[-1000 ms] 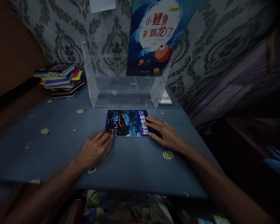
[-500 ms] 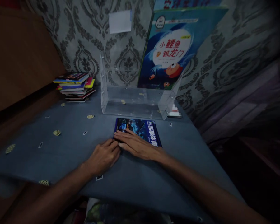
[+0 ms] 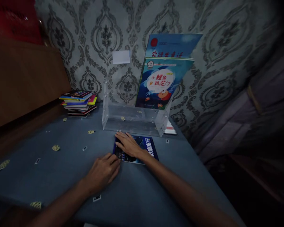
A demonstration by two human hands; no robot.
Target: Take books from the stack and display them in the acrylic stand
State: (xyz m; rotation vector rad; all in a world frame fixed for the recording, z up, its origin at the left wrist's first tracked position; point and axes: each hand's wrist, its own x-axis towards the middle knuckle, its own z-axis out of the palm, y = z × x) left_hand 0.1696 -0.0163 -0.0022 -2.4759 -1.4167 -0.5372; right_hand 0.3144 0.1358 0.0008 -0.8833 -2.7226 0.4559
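Observation:
A dark blue magazine [image 3: 149, 146] with large white Chinese characters lies flat on the cloth-covered table, its title running sideways along the right end. My right hand [image 3: 127, 144] rests palm down across its upper left part, fingers stretched out and slightly apart. At the magazine's lower left corner is my left hand [image 3: 105, 168], its fingers curled together against the edge; the thumb is hidden underneath. Just beyond the magazine stands a clear acrylic book rack [image 3: 132, 124]. A blue picture book [image 3: 153, 85] leans upright in its right side, in front of another blue book [image 3: 172, 44].
Several books are piled in a stack [image 3: 78, 104] at the back left of the table [image 3: 68, 170]. A white card [image 3: 121, 57] is on the patterned wall. A small blurred white object [image 3: 170, 127] sits by the rack's right end. Brown furniture borders the left side.
My right hand has slid up over the magazine, away from my left hand, uncovering the lower part of the cover. The view has tilted upward, showing more wall and the rear book.

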